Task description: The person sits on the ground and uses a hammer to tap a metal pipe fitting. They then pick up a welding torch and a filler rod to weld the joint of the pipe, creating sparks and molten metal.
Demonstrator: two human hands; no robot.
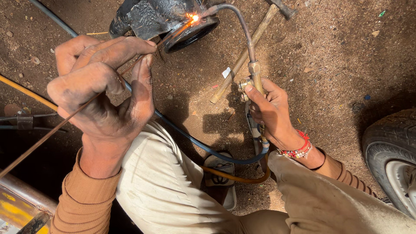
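My left hand (102,86) pinches a long thin filler rod (52,132) that runs up to a glowing spot (194,17) on the rim of a black metal part (160,19) lying on the dirt. My right hand (271,110) grips the brass handle of a gas torch (255,73). The torch's curved tube (240,24) bends over to the same glowing spot. Red and white bead bracelets sit on my right wrist. Both sleeves are orange-brown.
A blue hose (190,138) and an orange hose (236,177) run from the torch across my light trousers. A hammer with a wooden handle (242,56) lies on the dirt. A tyre (390,151) is at the right, and a yellow metal piece (17,203) at lower left.
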